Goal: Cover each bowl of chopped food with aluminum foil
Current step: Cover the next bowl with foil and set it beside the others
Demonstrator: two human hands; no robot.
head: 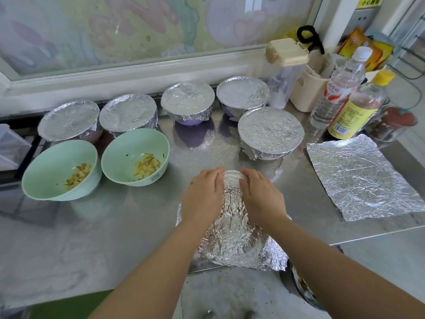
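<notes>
Left hand (203, 194) and right hand (259, 195) each curl their grip over the far edge of one foil sheet (232, 229), which is draped on a hidden bowl at the tabletop's (305, 210) near edge. Beyond stand five foil-covered bowls (271, 131) and two open green bowls (119, 157) of chopped food (147, 166). One spare sheet (361, 178) lies to the right.

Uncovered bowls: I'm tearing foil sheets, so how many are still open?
2, both green, together at the left: the left bowl and the right bowl. Another is hidden beneath foil under the left hand and right hand.
</notes>
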